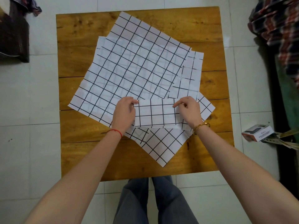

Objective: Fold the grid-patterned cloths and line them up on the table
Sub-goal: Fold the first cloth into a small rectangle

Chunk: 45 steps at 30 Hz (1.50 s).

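From the head view, a folded cloth point(156, 113), white with black grid lines, lies near the front middle of the wooden table point(77, 130), on top of a loose pile of unfolded grid cloths point(129, 65) spread at angles across the boards. The left hand point(123, 114) pinches the folded cloth's left edge, fingers point(135, 102) closed on the top corner. The right hand point(188, 110) grips its right edge the same way. A small box point(257, 132) sits on the tiled floor point(40, 102) to the right.
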Motion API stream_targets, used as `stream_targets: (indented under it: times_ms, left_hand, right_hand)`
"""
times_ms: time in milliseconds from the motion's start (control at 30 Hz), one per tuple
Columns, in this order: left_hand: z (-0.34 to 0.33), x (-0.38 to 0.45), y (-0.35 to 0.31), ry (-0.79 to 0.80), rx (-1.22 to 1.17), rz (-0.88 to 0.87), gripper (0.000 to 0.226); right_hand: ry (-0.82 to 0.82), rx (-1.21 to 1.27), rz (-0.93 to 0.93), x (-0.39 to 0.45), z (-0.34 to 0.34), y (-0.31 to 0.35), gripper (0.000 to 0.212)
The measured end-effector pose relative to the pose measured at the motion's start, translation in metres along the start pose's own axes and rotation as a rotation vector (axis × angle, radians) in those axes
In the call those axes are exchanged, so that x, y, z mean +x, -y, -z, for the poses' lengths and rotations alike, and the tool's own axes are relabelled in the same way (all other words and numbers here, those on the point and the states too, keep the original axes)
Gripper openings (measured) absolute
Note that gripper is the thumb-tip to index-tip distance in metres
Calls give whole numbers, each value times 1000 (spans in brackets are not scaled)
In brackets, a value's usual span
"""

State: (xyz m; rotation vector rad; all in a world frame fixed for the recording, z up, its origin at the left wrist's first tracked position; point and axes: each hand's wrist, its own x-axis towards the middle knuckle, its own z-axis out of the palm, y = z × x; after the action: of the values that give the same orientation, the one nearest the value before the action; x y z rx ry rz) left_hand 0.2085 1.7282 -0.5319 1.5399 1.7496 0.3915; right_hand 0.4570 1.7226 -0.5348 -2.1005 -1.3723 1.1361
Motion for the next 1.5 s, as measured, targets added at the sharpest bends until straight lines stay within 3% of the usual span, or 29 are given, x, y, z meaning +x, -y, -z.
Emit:
stream_targets:
  times_ms: [133, 300, 467, 633, 1033, 1267, 1400, 1500]
  left_hand:
    - [-7, -14, 1, -13, 344, -178, 40]
    - [-20, -24, 15, 78, 678, -276, 63]
    - [-17, -29, 19, 63, 754, -210, 68]
    - [-14, -36, 26, 0, 745, -182, 59]
    - [-16, -51, 42, -37, 760, -143, 55]
    - [-18, -51, 44, -60, 756, -149, 55]
    - [-17, -48, 40, -50, 715, -122, 53]
    - [-16, -52, 31, -112, 553, -58, 45]
  right_hand:
    - [-182, -403, 309, -10, -12, 11, 13]
    - [-163, -720, 556, -27, -42, 44, 32]
    - [27, -821, 626, -27, -71, 54, 47]
    - [258, -967, 692, -25, -85, 49, 53]
    - [275, -1013, 633, -27, -67, 22, 55]
    - [107, -942, 408, -26, -19, -17, 56]
    - [32, -877, 463, -22, -3, -19, 52]
    - [-124, -750, 532, -13, -7, -5, 31]
